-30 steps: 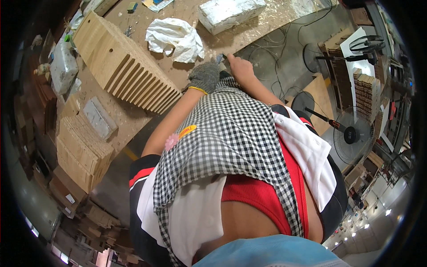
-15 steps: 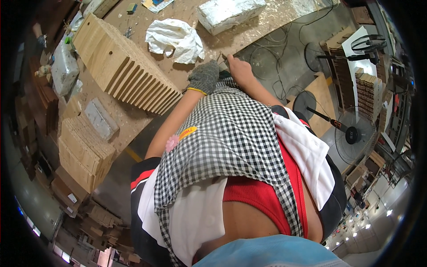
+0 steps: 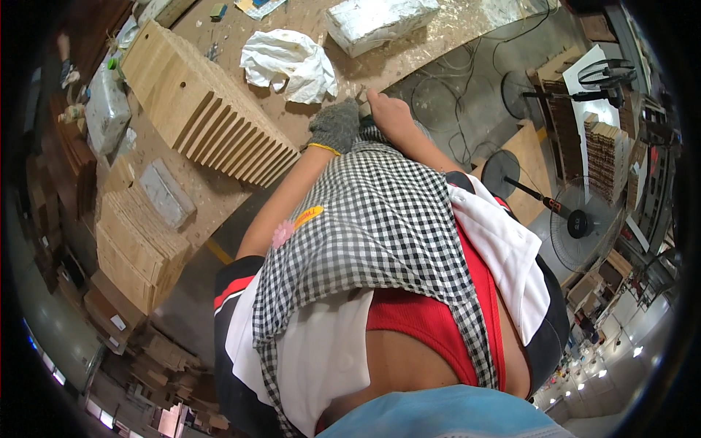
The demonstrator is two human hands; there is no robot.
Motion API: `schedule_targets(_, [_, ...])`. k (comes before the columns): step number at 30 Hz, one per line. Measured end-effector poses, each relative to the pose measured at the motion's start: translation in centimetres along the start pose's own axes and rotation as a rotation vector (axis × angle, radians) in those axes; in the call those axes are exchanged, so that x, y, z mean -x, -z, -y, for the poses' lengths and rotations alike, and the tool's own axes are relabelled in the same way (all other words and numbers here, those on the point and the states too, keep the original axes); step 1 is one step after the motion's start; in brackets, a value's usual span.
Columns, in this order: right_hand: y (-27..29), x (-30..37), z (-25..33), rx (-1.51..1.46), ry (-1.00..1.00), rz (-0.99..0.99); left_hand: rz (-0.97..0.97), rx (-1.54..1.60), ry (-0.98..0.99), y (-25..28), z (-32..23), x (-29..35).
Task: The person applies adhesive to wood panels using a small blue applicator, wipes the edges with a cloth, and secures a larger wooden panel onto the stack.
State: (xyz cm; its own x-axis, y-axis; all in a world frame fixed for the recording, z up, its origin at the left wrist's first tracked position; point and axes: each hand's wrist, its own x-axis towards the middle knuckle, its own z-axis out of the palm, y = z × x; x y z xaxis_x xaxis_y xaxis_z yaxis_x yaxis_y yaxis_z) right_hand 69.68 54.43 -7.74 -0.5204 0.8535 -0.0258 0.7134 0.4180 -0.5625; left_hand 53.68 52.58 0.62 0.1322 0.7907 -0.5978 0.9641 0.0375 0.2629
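My left hand (image 3: 334, 125), in a grey knit glove with a yellow cuff edge, is closed near the bench edge, just in front of my apron. Close beside it, my bare right hand (image 3: 391, 115) is closed too, its thumb and fingertips pressed together. Between the hands shows the tip of a small light-brown piece (image 3: 363, 96), mostly covered by the fingers; its kind is unclear. A crumpled white cloth (image 3: 288, 66) lies beyond my left hand. To its left, a row of curved wooden boards (image 3: 179, 87) stands packed together on the workbench (image 3: 219, 36).
A wrapped silvery block (image 3: 380, 25) sits at the bench's far edge. More curved boards (image 3: 135, 244) and a wrapped block (image 3: 166, 193) lie at left. Fans (image 3: 580, 223) stand at right; cables (image 3: 456, 95) trail over the floor. Another person's hand (image 3: 69, 73) shows at far left.
My right hand has shifted slightly left, closer to my gloved left hand, and covers more of the small piece. The left hand stays almost in place.
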Motion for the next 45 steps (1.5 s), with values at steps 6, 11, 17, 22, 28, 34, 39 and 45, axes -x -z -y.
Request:
schedule_targets(6, [0.6,-0.1,0.1,-0.082,-0.160,0.249,0.018,-0.007,0.088,-1.2,0.7,-0.6])
schedule_targets(11, [0.0,0.1,0.2,-0.059,-0.117,0.211,-0.046,-0.041,-0.004,-1.8,1.4,-1.3])
schedule_targets(17, [0.1,-0.1,0.1,-0.043,-0.052,0.226,-0.094,0.002,0.000,-2.9,1.9,-1.5])
schedule_targets(22, [0.7,-0.9,0.7,-0.047,-0.088,0.257,-0.098,-0.010,-0.001,-2.6,1.5,-1.5])
schedule_targets(28, [0.6,-0.1,0.8,-0.083,-0.193,0.164,-0.084,-0.060,-0.036,-3.2,1.8,-1.9])
schedule_targets(34, [0.4,-0.2,0.6,-0.087,-0.171,0.181,-0.095,-0.029,-0.031,-2.8,2.1,-2.0])
schedule_targets(39, [0.5,-0.3,-0.2,-0.014,-0.114,0.155,-0.089,-0.009,-0.064,-1.9,1.5,-2.3])
schedule_targets(45, [1.7,1.8,-6.5,-0.183,-0.467,0.155,0.025,0.023,-0.071,-0.5,0.4,-2.3])
